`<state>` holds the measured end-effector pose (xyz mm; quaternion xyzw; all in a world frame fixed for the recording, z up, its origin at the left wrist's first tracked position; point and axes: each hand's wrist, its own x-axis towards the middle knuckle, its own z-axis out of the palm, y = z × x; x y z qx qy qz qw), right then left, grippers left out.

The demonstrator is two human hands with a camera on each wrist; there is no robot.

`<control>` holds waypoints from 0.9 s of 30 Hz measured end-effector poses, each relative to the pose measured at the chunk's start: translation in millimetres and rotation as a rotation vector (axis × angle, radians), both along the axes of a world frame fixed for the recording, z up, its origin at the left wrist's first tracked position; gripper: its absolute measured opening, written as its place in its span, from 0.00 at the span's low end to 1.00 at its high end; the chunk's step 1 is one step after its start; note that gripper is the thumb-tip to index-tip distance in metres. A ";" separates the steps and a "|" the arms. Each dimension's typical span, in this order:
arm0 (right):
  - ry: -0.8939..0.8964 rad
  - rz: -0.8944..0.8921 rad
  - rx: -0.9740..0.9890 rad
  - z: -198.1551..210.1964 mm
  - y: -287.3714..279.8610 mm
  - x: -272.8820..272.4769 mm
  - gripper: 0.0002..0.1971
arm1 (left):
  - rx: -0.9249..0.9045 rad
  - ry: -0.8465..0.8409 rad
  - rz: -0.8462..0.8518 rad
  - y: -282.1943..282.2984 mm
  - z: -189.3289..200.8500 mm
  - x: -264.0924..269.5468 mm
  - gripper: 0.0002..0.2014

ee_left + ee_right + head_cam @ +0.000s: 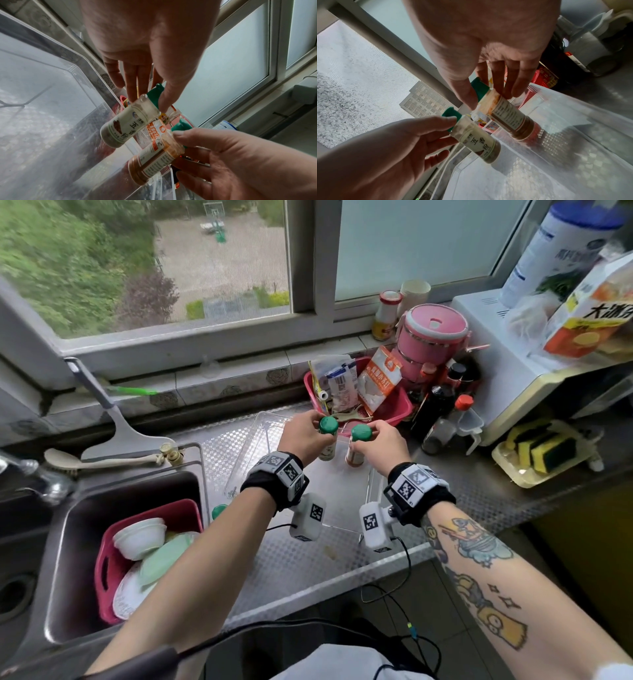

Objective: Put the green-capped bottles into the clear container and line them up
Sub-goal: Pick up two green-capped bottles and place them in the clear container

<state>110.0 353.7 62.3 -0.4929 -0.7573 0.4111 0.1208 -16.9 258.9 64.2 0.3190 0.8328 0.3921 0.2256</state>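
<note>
The clear container [246, 453] lies on the steel counter ahead of me. My left hand [320, 422] pinches the green cap of a white-labelled bottle [327, 448], held upright at the container's far end. To its right, my right hand [368, 431] pinches the cap of an orange-spice bottle [354, 457]. In the right wrist view that orange-spice bottle [508, 116] stands near the container's far wall [556, 102], the white-labelled one [477, 143] beside it. Whether their bases touch the floor is unclear. Another green cap [218, 511] peeks out behind my left forearm, near the sink.
A red basin of packets [394, 409] and dark sauce bottles [438, 405] crowd the container's far right. A pink lunch box [431, 337] stands behind them. A sink [68, 542] with dishes is at the left, a sponge tray [507, 470] at the right.
</note>
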 end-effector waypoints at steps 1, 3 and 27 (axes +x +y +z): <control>0.003 0.006 0.001 -0.1 0.2 -0.4 0.18 | -0.002 0.003 -0.002 1.0 -0.4 -0.6 0.16; 0.004 0.013 0.005 0.2 0.5 -1.2 0.18 | -0.007 0.005 -0.002 3.0 -1.3 -1.6 0.17; 0.055 -0.003 0.008 -4.3 -4.4 -1.1 0.17 | 0.013 0.022 -0.047 -1.2 -6.5 0.6 0.18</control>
